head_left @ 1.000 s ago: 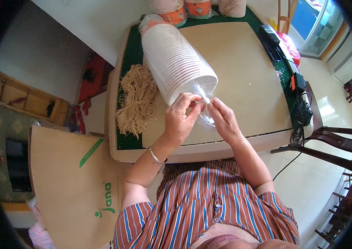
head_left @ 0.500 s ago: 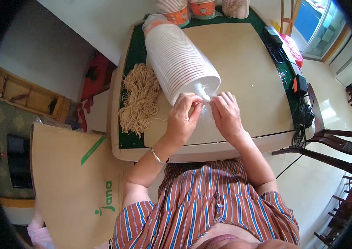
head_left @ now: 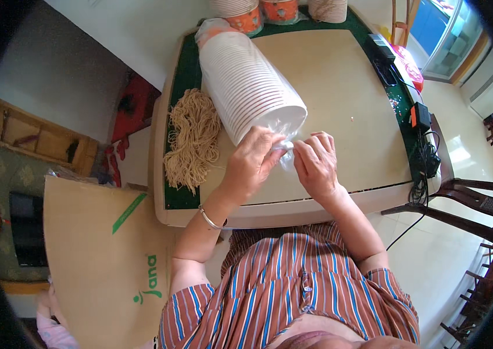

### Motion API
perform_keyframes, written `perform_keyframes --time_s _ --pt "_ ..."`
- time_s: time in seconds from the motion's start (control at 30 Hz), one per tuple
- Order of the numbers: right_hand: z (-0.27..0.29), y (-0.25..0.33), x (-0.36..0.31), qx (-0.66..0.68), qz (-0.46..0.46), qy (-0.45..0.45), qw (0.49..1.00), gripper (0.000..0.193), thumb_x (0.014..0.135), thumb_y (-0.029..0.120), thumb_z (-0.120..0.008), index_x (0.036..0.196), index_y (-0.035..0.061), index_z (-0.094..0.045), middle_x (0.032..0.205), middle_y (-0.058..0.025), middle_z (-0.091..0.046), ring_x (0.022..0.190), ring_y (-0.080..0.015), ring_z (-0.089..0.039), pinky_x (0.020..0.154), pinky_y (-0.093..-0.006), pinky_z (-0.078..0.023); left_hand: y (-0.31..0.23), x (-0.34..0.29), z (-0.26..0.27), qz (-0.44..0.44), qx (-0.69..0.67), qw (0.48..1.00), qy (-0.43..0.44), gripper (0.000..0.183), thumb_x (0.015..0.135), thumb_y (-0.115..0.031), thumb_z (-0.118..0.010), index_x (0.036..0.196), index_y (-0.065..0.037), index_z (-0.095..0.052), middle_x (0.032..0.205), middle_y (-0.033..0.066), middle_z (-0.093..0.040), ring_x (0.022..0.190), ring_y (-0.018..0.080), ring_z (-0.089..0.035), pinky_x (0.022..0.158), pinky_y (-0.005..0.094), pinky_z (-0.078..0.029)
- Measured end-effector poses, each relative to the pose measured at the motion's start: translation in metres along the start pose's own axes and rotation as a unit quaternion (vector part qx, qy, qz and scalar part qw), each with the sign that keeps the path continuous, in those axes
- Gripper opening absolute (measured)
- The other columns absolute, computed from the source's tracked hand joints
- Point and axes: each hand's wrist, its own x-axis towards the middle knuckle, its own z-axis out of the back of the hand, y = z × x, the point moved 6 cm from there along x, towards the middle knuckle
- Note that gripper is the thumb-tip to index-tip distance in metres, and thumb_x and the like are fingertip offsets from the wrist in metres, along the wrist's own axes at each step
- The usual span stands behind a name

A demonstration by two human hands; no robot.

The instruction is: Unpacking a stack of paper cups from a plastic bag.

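Note:
A long stack of white paper tubs (head_left: 249,81) lies on its side on the table, inside a clear plastic bag (head_left: 284,129). Its open end faces me. My left hand (head_left: 252,160) is closed, pinching the bag's gathered end between thumb and fingers. Close on its right, my right hand (head_left: 317,163) is closed on the same bunched plastic. Whether the plastic is tied there is hidden by the fingers. Beside the stack, to the left, rests a loose bundle of beige string (head_left: 191,139).
More tubs with orange patterns (head_left: 246,22) stand at the table's far edge. Black power adapters (head_left: 420,116) and tangled cables line the right edge. A large cardboard box (head_left: 101,256) stands at the left, a dark wooden chair (head_left: 473,203) at the right.
Both hands stay at the bag's end. My left hand has shifted slightly left and down, and the gathered plastic between the hands looks more spread out.

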Motion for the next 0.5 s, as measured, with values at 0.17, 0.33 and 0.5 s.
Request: perform_keyframes --time_s 0.17,0.33,0.5 --pt "-0.004 -0.004 -0.005 0.018 -0.011 -0.009 1.0 0.026 0.079 0.002 -0.072 0.103 0.0036 -0.065 0.093 -0.0093 -0.06 0.088 -0.0303 -0.057 0.088 -0.0439 -0.045 0.001 0.002 -0.003 0.044 -0.062 0.997 0.029 0.022 0.084 -0.003 -0.077 0.102 -0.002 -0.065 0.092 0.011 -0.059 0.082 0.0283 -0.065 0.075 0.0378 -0.056" --pt "-0.006 -0.008 -0.009 0.006 -0.079 -0.01 0.997 0.033 0.08 0.005 -0.074 0.112 0.0087 -0.068 0.107 -0.0093 -0.059 0.103 -0.0322 -0.054 0.093 -0.0451 -0.042 -0.003 0.003 -0.003 0.004 0.023 1.0 0.011 0.021 0.081 0.001 -0.077 0.096 -0.002 -0.063 0.09 0.0107 -0.058 0.08 0.0266 -0.063 0.071 0.0365 -0.054" --pt "0.01 0.001 -0.01 -0.016 -0.096 -0.026 0.995 0.039 0.079 0.008 -0.075 0.117 0.0076 -0.066 0.109 -0.0101 -0.058 0.104 -0.0312 -0.053 0.095 -0.0453 -0.04 -0.017 0.008 -0.002 -0.056 0.102 0.993 0.016 0.02 0.081 0.0 -0.076 0.096 -0.003 -0.064 0.09 0.0117 -0.057 0.081 0.0295 -0.063 0.071 0.0392 -0.054"
